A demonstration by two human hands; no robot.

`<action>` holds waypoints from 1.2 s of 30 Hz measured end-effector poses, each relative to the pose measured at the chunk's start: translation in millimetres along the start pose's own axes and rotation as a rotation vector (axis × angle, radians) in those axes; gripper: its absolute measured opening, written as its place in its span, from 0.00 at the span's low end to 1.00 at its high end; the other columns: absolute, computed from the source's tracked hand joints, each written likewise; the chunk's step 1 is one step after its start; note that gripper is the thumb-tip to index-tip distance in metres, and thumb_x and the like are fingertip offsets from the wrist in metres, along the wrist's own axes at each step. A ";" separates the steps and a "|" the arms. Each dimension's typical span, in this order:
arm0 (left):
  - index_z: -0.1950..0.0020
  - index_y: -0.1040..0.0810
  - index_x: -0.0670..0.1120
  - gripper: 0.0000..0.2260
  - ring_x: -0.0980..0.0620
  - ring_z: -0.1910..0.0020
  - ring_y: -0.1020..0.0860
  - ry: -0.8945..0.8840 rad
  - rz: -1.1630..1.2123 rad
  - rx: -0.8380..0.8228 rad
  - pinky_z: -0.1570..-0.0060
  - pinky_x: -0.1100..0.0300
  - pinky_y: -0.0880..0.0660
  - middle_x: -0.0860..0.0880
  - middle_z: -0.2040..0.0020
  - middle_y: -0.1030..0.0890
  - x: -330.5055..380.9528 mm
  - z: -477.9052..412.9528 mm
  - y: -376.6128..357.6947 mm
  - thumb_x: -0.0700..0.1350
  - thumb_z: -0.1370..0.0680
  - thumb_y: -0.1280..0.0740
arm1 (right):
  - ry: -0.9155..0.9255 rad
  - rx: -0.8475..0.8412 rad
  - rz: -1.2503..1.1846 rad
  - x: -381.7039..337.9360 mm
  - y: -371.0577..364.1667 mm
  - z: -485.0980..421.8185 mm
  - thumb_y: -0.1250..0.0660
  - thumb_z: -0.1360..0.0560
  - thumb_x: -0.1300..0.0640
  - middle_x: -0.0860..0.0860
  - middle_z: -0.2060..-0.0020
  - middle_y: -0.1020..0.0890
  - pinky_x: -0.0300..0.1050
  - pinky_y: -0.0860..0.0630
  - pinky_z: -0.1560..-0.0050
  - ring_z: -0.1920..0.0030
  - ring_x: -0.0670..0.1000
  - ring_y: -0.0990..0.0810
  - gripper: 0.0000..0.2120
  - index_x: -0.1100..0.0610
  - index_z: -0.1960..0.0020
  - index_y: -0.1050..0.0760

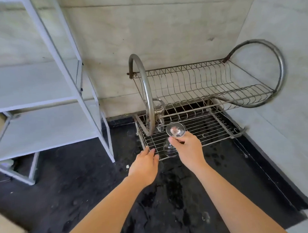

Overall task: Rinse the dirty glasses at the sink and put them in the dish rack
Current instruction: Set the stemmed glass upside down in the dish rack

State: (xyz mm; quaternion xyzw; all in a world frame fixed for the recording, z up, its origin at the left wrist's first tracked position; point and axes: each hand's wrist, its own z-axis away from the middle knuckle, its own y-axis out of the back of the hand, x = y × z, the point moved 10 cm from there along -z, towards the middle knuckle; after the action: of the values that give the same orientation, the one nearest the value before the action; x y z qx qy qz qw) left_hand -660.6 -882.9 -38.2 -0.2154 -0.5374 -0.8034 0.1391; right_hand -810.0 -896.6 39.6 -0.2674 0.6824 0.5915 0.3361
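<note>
Right hand [187, 150] pinches the upturned stemmed glass [175, 130] at its stem: foot above the fingers, bowl below on the dish rack [213, 132] wires. Left hand [145, 163] is flat, touching the rack edge. Seat the rim level before letting go, clear of the other glass [158, 110] beyond the grip.

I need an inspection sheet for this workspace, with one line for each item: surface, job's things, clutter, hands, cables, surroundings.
Surface: black countertop, wet, with drops and puddles.
Job's things: stemmed glass held upside down at the lower tier of the dish rack; second glass at that tier's back left, partly behind the rack's tube.
Clutter: small white scrap on the countertop.
Hands: right hand pinches the stem; left hand touches the rack's front edge with straight fingers.
Cables: nothing seen.
Surroundings: white shelf unit at left; grey walls; no sink in view.
</note>
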 end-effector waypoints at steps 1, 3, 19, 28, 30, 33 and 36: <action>0.23 0.41 0.48 0.22 0.48 0.22 0.46 0.003 -0.003 -0.009 0.25 0.54 0.45 0.48 0.21 0.47 -0.1 -4.6 -1.8 0.53 0.16 0.53 | 0.004 -0.003 -0.015 -0.2 -3.5 -8.5 0.32 0.24 0.55 0.51 0.55 0.18 0.40 0.33 0.56 0.54 0.50 0.22 0.07 0.58 0.53 0.17; 0.24 0.37 0.49 0.21 0.50 0.23 0.44 0.004 -0.010 -0.007 0.27 0.57 0.43 0.50 0.21 0.44 -1.1 -10.1 -3.4 0.52 0.16 0.52 | 0.003 -0.035 -0.034 1.4 -13.5 -22.7 0.32 0.24 0.55 0.51 0.55 0.18 0.43 0.30 0.53 0.53 0.50 0.23 0.07 0.57 0.52 0.17; 0.27 0.33 0.50 0.18 0.54 0.22 0.48 0.086 0.064 0.027 0.27 0.53 0.43 0.53 0.22 0.42 -3.6 -12.7 -10.4 0.49 0.15 0.51 | -0.011 -0.185 -0.034 21.8 -54.8 -54.6 0.33 0.23 0.54 0.51 0.57 0.16 0.40 0.32 0.56 0.56 0.48 0.22 0.09 0.58 0.52 0.17; 0.27 0.33 0.48 0.18 0.54 0.22 0.51 0.070 0.075 0.028 0.25 0.52 0.44 0.52 0.22 0.41 -4.2 -15.2 -11.4 0.48 0.15 0.50 | -0.040 -0.198 0.049 26.0 -58.2 -54.5 0.32 0.24 0.51 0.50 0.58 0.18 0.42 0.32 0.57 0.55 0.50 0.22 0.10 0.57 0.50 0.19; 0.26 0.33 0.48 0.18 0.53 0.22 0.52 0.063 0.097 0.026 0.25 0.54 0.44 0.51 0.22 0.43 -4.7 -15.0 -12.5 0.49 0.15 0.50 | -0.045 -0.183 0.026 24.4 -54.2 -52.4 0.31 0.25 0.50 0.50 0.57 0.18 0.42 0.31 0.56 0.54 0.50 0.22 0.10 0.56 0.50 0.19; 0.23 0.40 0.53 0.20 0.51 0.22 0.54 0.057 0.074 0.028 0.25 0.50 0.45 0.52 0.20 0.50 -7.0 -10.0 -15.6 0.51 0.16 0.51 | -0.047 -0.160 0.010 22.3 -46.7 -46.6 0.30 0.26 0.51 0.50 0.52 0.19 0.40 0.33 0.53 0.51 0.48 0.23 0.11 0.56 0.47 0.19; 0.21 0.50 0.56 0.22 0.50 0.21 0.56 0.050 0.029 0.053 0.25 0.46 0.45 0.52 0.20 0.55 -9.8 0.7 -13.0 0.53 0.16 0.53 | -0.105 -0.121 -0.028 27.4 -38.3 -34.6 0.30 0.26 0.50 0.50 0.43 0.21 0.38 0.32 0.47 0.44 0.48 0.23 0.20 0.58 0.37 0.24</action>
State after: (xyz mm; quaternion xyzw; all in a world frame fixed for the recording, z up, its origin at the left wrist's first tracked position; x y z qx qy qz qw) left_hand -657.8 -877.4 -53.2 -0.1995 -0.5515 -0.7920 0.1698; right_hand -803.1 -935.8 -3.1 -0.2657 0.6229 0.6401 0.3628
